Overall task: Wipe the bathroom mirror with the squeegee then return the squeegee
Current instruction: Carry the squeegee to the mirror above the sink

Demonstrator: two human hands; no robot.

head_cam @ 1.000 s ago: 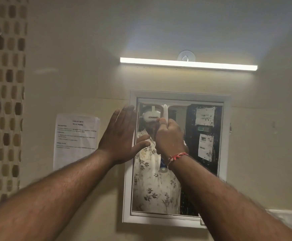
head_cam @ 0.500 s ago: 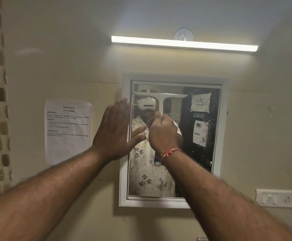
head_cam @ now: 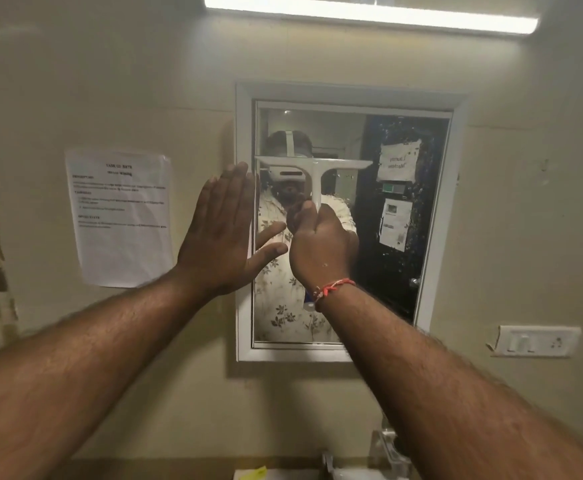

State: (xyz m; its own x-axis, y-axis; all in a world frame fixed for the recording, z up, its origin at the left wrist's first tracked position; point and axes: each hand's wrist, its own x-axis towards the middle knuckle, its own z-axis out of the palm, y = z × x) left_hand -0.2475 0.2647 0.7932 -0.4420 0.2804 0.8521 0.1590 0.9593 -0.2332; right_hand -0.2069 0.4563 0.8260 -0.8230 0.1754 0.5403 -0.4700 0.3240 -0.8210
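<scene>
A: What do we see from the head camera?

B: We see our right hand (head_cam: 321,247) wrapped tight around the stem of the white squeegee (head_cam: 314,174). The flat blade sits across the upper left part of the bathroom mirror (head_cam: 352,220), with its left end close to the white frame (head_cam: 245,133).

A: And our other hand?

B: Our left hand (head_cam: 220,233) is wide and flat, holding nothing. It lies over the left side of the frame, with the thumb out over the glass.

A: What about the rest of the mirror?

B: The right side looks spotty with drops. We think only part of the wiping is done.

A: What could go wrong?

B: Our thumb could get in the way of the blade and leave a smudge. If we tip the blade, one end may lift and leave streaks. If we press hard, the mirror might shift, so our flat hand should hold it. Wet drops could also make the stem slip.

A: Anything else nearby?

B: A paper notice (head_cam: 120,216) is on the wall at the left, a switch plate (head_cam: 536,341) at the right, and a tube light (head_cam: 369,15) above.
</scene>
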